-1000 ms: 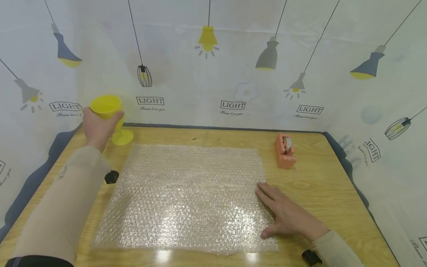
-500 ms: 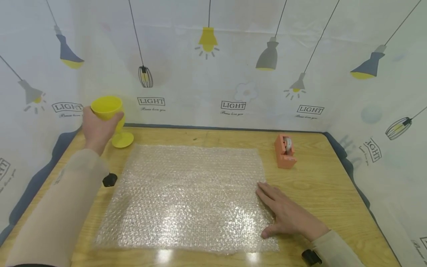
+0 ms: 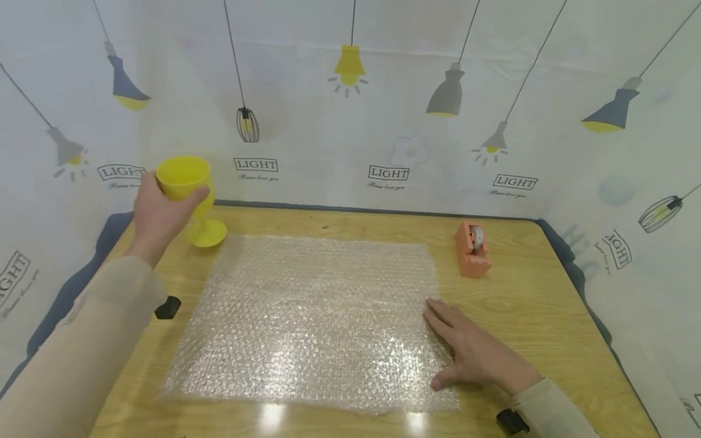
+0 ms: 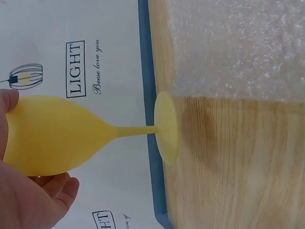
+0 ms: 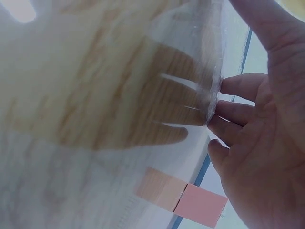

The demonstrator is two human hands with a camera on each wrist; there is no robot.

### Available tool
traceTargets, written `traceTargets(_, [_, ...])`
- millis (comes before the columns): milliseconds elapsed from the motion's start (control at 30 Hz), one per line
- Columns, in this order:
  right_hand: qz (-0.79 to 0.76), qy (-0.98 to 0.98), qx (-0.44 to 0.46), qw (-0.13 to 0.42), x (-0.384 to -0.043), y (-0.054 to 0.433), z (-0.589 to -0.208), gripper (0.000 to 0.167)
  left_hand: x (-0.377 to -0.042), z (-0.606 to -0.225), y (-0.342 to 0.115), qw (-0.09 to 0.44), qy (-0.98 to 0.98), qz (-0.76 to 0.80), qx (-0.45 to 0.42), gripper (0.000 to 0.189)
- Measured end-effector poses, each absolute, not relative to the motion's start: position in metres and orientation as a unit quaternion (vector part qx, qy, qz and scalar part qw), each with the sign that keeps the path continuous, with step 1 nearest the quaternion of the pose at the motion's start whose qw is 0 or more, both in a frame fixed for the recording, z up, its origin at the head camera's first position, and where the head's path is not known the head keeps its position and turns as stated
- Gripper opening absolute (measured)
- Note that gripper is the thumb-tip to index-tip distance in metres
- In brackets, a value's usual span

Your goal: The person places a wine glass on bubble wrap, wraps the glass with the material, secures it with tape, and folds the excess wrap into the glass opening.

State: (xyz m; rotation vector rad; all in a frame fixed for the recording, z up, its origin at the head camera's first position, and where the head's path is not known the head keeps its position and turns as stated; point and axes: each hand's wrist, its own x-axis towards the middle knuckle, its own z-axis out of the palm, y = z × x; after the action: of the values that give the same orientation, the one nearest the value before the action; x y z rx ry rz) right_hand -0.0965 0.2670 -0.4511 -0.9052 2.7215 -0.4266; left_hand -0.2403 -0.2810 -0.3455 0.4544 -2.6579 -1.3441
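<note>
The left hand (image 3: 159, 211), curled round the yellow goblet (image 3: 193, 190) beside the far left corner of the bubble wrap (image 3: 317, 316), needs a steady, level grip while the right hand (image 3: 475, 351), spread, touches its right edge

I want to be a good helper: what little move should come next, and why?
Maybe move the left grip rightward, bringing the yellow cup over the bubble wrap: the cup is held near the wrap's far left corner, the wrap lies spread flat, and the right grip touches its right edge.
</note>
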Motion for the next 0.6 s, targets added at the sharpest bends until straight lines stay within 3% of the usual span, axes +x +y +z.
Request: traceTargets(600, [-0.152,0.933,-0.303,0.124,-0.095,0.267,-0.451,0.132,-0.207,-0.341,-0.273,0.062,-0.901,-0.418,0.096,0.113])
